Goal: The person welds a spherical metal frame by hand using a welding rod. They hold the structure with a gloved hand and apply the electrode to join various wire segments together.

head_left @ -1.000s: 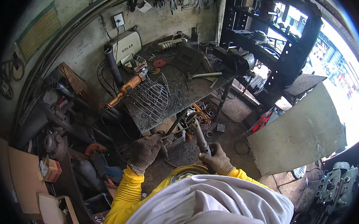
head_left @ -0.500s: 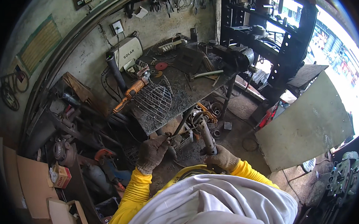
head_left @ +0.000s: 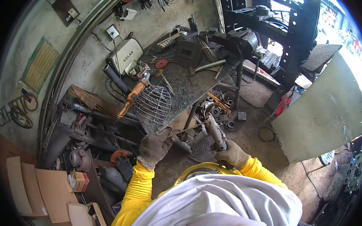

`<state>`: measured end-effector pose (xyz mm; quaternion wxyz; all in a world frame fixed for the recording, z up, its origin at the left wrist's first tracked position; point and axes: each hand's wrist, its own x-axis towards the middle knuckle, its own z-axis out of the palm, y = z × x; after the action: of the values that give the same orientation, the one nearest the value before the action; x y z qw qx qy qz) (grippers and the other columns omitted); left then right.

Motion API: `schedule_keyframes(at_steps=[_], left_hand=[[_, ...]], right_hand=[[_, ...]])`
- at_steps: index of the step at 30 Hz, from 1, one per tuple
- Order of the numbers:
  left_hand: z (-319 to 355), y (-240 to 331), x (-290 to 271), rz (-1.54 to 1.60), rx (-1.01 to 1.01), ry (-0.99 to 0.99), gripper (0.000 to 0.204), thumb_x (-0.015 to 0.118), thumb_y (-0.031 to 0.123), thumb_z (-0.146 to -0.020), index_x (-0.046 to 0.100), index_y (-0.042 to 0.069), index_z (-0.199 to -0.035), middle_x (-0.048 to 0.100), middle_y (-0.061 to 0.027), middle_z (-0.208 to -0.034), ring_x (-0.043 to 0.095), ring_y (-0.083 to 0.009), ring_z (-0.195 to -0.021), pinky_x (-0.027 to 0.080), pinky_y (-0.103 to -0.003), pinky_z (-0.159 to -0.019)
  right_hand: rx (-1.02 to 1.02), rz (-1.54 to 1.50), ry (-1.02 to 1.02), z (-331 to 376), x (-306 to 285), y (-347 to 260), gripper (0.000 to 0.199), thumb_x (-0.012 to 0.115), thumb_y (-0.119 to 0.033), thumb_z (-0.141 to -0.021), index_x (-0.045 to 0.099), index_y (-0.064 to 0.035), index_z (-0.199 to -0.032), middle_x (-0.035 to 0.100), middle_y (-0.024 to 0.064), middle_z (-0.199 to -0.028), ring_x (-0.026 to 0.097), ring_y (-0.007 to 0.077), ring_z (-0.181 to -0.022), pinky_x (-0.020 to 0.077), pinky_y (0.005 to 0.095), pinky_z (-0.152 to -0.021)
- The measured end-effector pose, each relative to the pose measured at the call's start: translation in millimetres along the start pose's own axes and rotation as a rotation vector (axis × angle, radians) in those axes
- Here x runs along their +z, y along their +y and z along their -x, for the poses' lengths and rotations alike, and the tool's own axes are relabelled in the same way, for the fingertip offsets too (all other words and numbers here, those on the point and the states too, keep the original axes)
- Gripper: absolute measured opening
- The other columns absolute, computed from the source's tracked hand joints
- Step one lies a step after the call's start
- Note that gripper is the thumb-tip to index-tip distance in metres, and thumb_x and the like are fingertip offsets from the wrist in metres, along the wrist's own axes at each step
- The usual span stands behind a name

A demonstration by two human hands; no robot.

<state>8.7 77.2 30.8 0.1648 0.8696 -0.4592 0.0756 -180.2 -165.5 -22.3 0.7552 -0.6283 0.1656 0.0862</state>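
Both of my hands wear brown knitted work gloves. My left hand (head_left: 155,148) is closed around the near end of a thin rod (head_left: 186,130), which slants up to the right. Beside that hand shows a dark, rounded metal piece (head_left: 182,147); whether I hold it, I cannot tell. My right hand (head_left: 233,155) grips the lower end of a grey metal tube (head_left: 216,132), tilted with its upper end away from me and to the left. The rod's far end comes close to the tube's upper end; contact is unclear.
Ahead stands a grimy workbench (head_left: 176,88) with an orange angle grinder (head_left: 136,92), a wire grille (head_left: 154,105) and a bench vise (head_left: 241,39). Metal parts (head_left: 217,110) lie under it. A sheet-metal panel (head_left: 322,113) leans at right; cardboard boxes (head_left: 50,188) stand at left.
The whole view has shifted, so the boxes at left show more and the panel sits farther right. Both hands keep their holds; the tube now leans more to the left.
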Motion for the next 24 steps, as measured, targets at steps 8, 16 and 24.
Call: schedule_keyframes(at_steps=[8,16,24], left_hand=[[-38.4,2.7,36.2,0.247,-0.078,-0.031,0.034,0.061,0.036,-0.091,0.07,0.005,-0.103,0.069,-0.0187,-0.086,0.067,-0.0366,-0.081,0.053,-0.041,-0.069],[-93.4,50.8,60.3,0.512,-0.367,-0.028,0.036,0.063,0.033,-0.091,0.069,0.001,-0.107,0.07,-0.0189,-0.089,0.07,-0.025,-0.084,0.052,-0.034,-0.072],[-135.8,71.8,38.0,0.197,-0.164,-0.07,0.034,0.064,0.032,-0.089,0.067,0.002,-0.104,0.067,-0.0126,-0.078,0.066,-0.03,-0.072,0.051,-0.037,-0.065]], right_hand=[[0.052,-0.102,-0.08,-13.1,-66.6,-14.9,0.034,0.068,-0.014,-0.079,0.061,-0.0024,-0.109,0.061,0.0049,-0.076,0.057,0.0118,-0.058,0.0474,0.0255,-0.052],[-0.011,-0.241,-0.13,-36.4,-125.0,-14.3,0.037,0.067,-0.006,-0.077,0.057,0.0012,-0.111,0.06,0.0062,-0.075,0.059,0.0156,-0.058,0.0495,0.0286,-0.053],[-0.003,-0.175,-0.103,-43.2,-154.9,-26.1,0.039,0.067,-0.007,-0.075,0.057,0.0008,-0.112,0.059,0.0055,-0.074,0.058,0.0148,-0.057,0.0489,0.0289,-0.053]])
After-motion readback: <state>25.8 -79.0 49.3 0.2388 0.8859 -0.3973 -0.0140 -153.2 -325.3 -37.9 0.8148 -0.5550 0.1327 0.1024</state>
